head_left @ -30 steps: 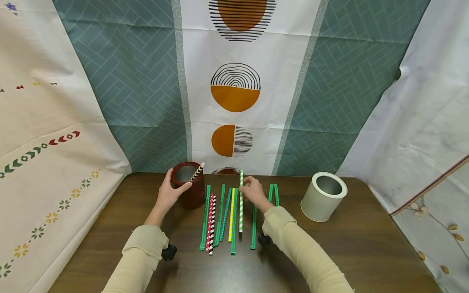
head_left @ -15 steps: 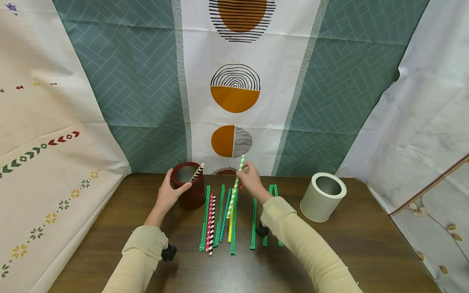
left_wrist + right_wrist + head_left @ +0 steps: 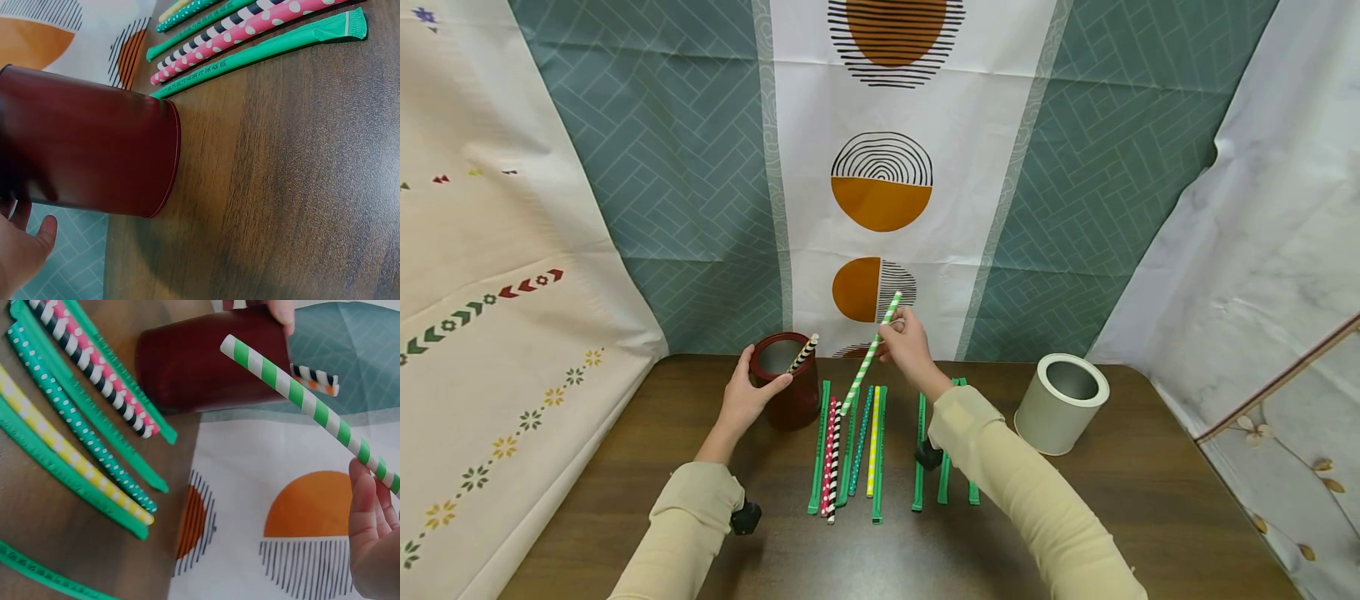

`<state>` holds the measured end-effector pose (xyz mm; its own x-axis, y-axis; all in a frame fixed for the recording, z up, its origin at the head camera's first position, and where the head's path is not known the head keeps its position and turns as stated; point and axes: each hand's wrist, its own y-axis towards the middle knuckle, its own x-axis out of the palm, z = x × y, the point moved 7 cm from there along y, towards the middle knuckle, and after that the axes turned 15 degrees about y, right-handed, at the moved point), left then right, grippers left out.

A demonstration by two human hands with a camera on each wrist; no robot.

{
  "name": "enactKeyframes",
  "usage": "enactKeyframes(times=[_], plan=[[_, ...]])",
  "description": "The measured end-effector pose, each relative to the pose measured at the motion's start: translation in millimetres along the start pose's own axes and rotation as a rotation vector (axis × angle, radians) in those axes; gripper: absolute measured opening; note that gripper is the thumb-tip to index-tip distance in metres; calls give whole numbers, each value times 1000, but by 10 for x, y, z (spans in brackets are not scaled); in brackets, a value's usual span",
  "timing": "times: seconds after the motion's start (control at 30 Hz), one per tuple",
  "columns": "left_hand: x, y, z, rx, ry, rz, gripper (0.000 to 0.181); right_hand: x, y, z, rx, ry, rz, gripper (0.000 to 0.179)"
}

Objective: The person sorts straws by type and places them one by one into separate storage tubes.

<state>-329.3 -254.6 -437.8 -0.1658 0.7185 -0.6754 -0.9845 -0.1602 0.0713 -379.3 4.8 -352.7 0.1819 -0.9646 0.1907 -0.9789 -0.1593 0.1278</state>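
My left hand (image 3: 747, 402) grips the upper side of a dark red canister (image 3: 793, 404), its thumb across the near side. Striped paper straws (image 3: 805, 353) stick out of the canister's mouth; black-and-white and orange stripes show on them in the right wrist view. Between thumb and fingers, my right hand (image 3: 908, 343) pinches a green-and-white striped paper straw (image 3: 867, 367) near its upper end. That straw slants in the air, its lower end to the left, above the row of straws. In the left wrist view the canister (image 3: 87, 144) stands on the table, with fingertips (image 3: 47, 231) at its side.
Several straws lie side by side on the wooden table (image 3: 820, 567): green-wrapped ones (image 3: 817, 467), a pink dotted one (image 3: 87, 344), a black-striped one (image 3: 833, 492), a teal dotted one (image 3: 69, 412) and a yellow one (image 3: 872, 467). A white can (image 3: 1052, 417) stands at the right.
My right hand has lifted the green-and-white straw off the table and tilted it, its lower end swinging left toward the canister. The left hand and canister have stayed in place.
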Motion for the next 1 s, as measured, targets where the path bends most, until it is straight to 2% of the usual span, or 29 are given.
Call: enactKeyframes(times=[0.27,0.63,1.0], plan=[[-11,7,4,3,5,7,97,97,3,-217,-89,3,-7,13],[-12,2,-4,2,9,-4,97,223,21,-379,-138,58,-44,13],[-10,-9,-6,2,5,1,97,312,14,-472,-193,114,16,12]])
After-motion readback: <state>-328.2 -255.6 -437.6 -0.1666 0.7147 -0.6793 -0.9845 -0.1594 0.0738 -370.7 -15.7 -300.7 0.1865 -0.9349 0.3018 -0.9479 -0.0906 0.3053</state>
